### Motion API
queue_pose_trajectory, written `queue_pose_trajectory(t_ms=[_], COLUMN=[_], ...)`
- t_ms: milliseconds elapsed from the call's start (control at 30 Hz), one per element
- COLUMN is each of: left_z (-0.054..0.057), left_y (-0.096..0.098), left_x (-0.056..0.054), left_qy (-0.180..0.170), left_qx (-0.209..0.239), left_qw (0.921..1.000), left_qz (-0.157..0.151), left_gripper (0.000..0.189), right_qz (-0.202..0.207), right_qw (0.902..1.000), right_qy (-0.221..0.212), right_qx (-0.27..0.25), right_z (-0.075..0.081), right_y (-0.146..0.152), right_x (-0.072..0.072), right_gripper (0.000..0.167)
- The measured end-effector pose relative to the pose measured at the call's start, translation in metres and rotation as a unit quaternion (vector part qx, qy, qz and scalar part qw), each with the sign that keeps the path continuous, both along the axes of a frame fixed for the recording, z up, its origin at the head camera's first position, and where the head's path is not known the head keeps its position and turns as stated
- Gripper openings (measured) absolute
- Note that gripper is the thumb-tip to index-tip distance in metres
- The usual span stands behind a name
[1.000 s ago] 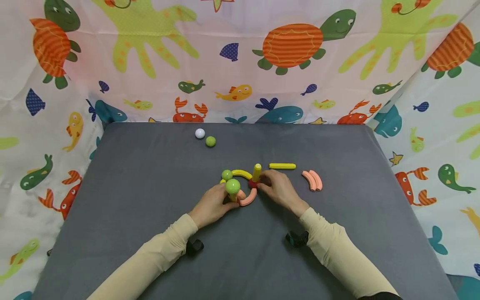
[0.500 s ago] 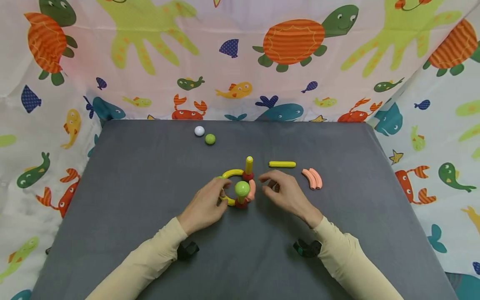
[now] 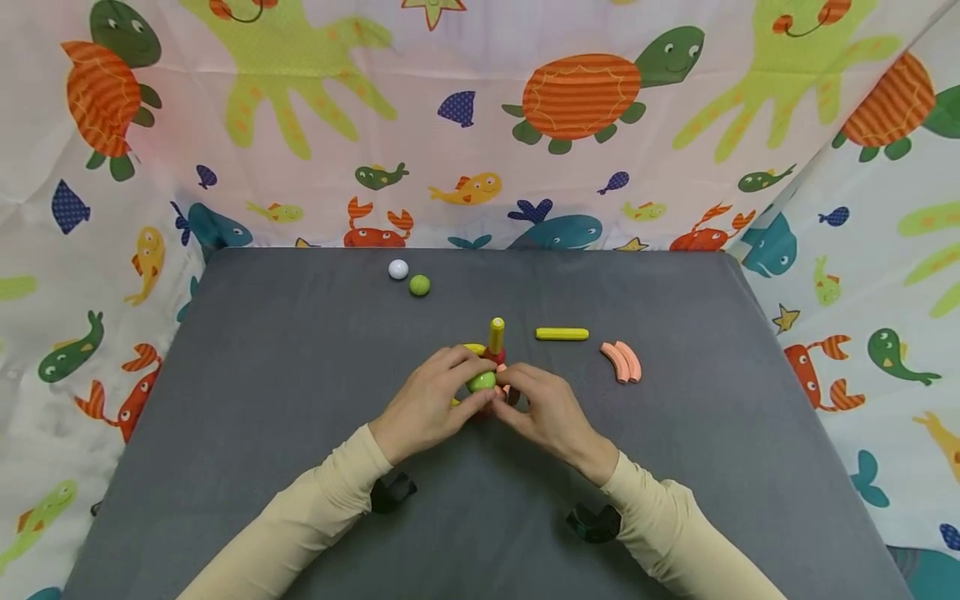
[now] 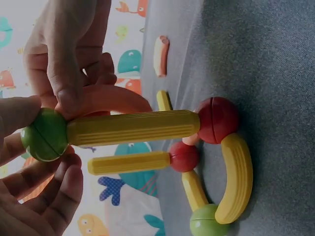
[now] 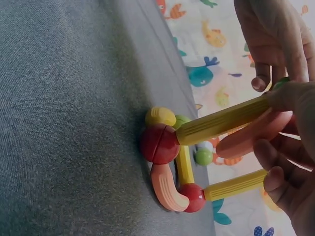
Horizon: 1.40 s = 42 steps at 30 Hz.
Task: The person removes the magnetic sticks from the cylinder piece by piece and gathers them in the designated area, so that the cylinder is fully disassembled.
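Observation:
Low on the table stands a ring of magnetic building sticks and balls: red balls (image 4: 218, 120), a light green ball (image 4: 209, 220), yellow curved sticks (image 4: 237, 179) and a pink curved stick (image 5: 168, 188). Two straight yellow sticks rise from the red balls. Atop the nearer upright stick (image 4: 133, 128) sits a green ball (image 3: 482, 382), which my left hand (image 3: 431, 398) pinches between thumb and fingers. My right hand (image 3: 551, 412) grips another pink curved stick (image 5: 253, 135), its end close to that green ball; whether they touch is hidden by fingers. The second upright stick (image 3: 497, 336) has a bare top.
A loose yellow stick (image 3: 562, 334) lies right of the ring, with two pink curved sticks (image 3: 621, 362) beyond it. Near the back edge rest a white ball (image 3: 398, 269) and a green ball (image 3: 419, 285). A patterned cloth (image 3: 300, 183) hangs behind the grey table (image 3: 300, 333).
The ring turned between the first two frames, bringing the topped stick rightward. Since then my left hand has taken hold of the top green ball, and my right hand has moved left to it.

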<state>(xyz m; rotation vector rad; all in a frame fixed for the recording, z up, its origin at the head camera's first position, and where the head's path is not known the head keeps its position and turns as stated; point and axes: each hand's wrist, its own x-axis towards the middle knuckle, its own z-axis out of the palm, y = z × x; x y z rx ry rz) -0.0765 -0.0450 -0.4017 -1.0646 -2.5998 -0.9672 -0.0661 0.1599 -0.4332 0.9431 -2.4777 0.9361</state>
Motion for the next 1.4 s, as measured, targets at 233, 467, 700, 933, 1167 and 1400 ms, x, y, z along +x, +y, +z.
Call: queue_pose_trajectory(t_ms=[233,467,700,933,1167,1400], left_z=[0.000,-0.001,-0.004,-0.002,0.000,0.001], left_y=[-0.001,-0.002,-0.005,-0.009,-0.007,-0.004], left_x=[0.002,0.006,0.005,0.004,0.004,0.004], left_qy=[-0.014,-0.041,-0.051,-0.045,-0.041,-0.060], left_qx=[0.007,0.006,0.009,0.014,0.021,0.016], left_qw=[0.9999,0.9991,0.9986,0.9988,0.9989,0.9980], left_qz=[-0.001,0.010,0.012,0.015,0.014,0.013], left_gripper=[0.034,0.034,0.034,0.035,0.035,0.040], right_qz=[-0.017,-0.127,-0.180,-0.199,-0.238,-0.274], right_qw=[0.9995,0.9734,0.9570,0.9645,0.9570,0.9448], right_qy=[-0.025,-0.156,-0.153,-0.070,-0.006,-0.014], right_qx=[-0.003,0.110,0.168,0.159,0.165,0.179], right_z=[0.004,-0.004,-0.037,-0.048,-0.051,-0.048], right_y=[0.011,0.072,0.108,0.103,0.107,0.113], right_x=[-0.001,-0.016,-0.041,-0.039,-0.043,-0.046], right_gripper=[0.007,0.018,0.027,0.012,0.008,0.006])
